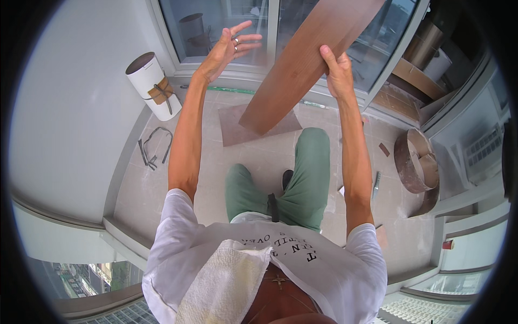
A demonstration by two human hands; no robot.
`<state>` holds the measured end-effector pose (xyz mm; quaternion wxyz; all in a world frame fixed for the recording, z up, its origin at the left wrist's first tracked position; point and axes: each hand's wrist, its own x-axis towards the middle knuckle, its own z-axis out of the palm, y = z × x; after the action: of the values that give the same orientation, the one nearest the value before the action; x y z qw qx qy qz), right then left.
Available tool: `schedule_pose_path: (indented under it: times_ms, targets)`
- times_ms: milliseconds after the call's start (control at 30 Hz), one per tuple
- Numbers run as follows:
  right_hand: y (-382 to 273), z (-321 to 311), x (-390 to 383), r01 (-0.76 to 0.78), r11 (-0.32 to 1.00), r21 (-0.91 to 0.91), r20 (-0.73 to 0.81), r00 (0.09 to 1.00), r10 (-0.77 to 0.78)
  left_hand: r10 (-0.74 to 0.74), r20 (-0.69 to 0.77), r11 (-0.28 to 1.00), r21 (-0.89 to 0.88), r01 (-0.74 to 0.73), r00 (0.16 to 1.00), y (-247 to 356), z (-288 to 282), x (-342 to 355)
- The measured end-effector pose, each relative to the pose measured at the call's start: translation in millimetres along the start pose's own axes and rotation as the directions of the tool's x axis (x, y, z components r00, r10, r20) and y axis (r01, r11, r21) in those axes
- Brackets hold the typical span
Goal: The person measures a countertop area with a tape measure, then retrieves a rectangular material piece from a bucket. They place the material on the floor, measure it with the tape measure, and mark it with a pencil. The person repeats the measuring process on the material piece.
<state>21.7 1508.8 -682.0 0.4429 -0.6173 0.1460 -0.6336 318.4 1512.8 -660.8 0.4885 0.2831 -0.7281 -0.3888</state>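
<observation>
A long brown wood-look plank slants up past the frame's top, its lower end over a thin brownish square sheet on the tiled floor; whether they touch is hard to tell. My right hand grips the plank's right edge, thumb on its face. My left hand is raised left of the plank, not touching it, fingers spread and empty, with rings on them.
Glazed doors stand ahead. A tied white roll leans by the left wall, with bent grey strips below it. At right lie a coiled brown strip, a small tool and a brown offcut. My kneeling legs are below.
</observation>
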Motion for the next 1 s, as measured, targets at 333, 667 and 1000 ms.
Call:
schedule_pose_path:
  times_ms: [333, 667, 1000]
  targets:
    - [-16.5, -211.7, 6.7, 0.120, 0.960, 0.251, -0.540, 0.841, 0.036, -0.613, 0.027, 0.660, 0.567, 0.493, 0.789, -106.4, -39.4, -63.5]
    - [47.8, -348.1, -98.2, -0.045, 0.962, 0.270, -0.636, 0.742, 0.213, -0.681, 0.172, 0.661, 0.563, 0.496, 0.712, -90.2, -64.3, -97.1]
    - [73.4, -367.9, -130.8, -0.093, 0.961, 0.259, -0.730, 0.633, 0.258, -0.763, 0.200, 0.604, 0.559, 0.568, 0.614, -68.5, -59.5, -90.8]
